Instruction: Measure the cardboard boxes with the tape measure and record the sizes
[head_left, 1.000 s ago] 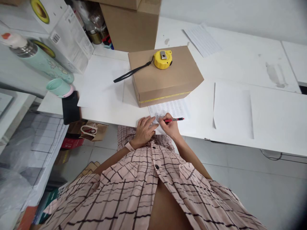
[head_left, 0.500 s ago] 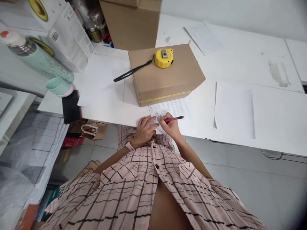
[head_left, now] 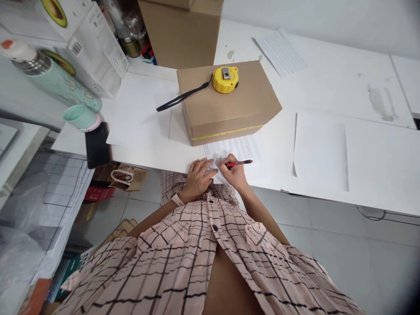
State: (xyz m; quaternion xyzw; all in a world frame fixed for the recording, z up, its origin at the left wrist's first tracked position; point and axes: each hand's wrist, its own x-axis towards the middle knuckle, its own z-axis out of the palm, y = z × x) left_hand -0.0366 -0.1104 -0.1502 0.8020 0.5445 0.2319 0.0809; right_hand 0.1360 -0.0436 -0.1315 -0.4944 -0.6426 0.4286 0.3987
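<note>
My right hand (head_left: pixel 233 171) is closed round a red and black pen (head_left: pixel 241 163), its tip end down at a printed sheet of paper (head_left: pixel 238 149). Beside it, my left hand (head_left: pixel 199 176) lies flat with the fingers apart, over the paper's lower left corner and the table edge. Just beyond the sheet stands a closed cardboard box (head_left: pixel 236 103), which covers the sheet's far part. On top of the box rests a yellow tape measure (head_left: pixel 225 80) with a black wrist strap (head_left: pixel 183 97). A yellow strip (head_left: pixel 229 132) runs along the box's near side.
At the left are a phone (head_left: pixel 98 146), a mint cup (head_left: pixel 81 117), a mint flask (head_left: pixel 62 81) and white boxes (head_left: pixel 95 48). A larger carton (head_left: pixel 183 39) stands behind. White sheets (head_left: pixel 320 148) lie at right, a printed sheet (head_left: pixel 278 51) at the back of the white table (head_left: pixel 370 166).
Hardly anything differs. The view has shifted very slightly, and the pen's free end sits a touch further right. Both hands stay in place at the paper.
</note>
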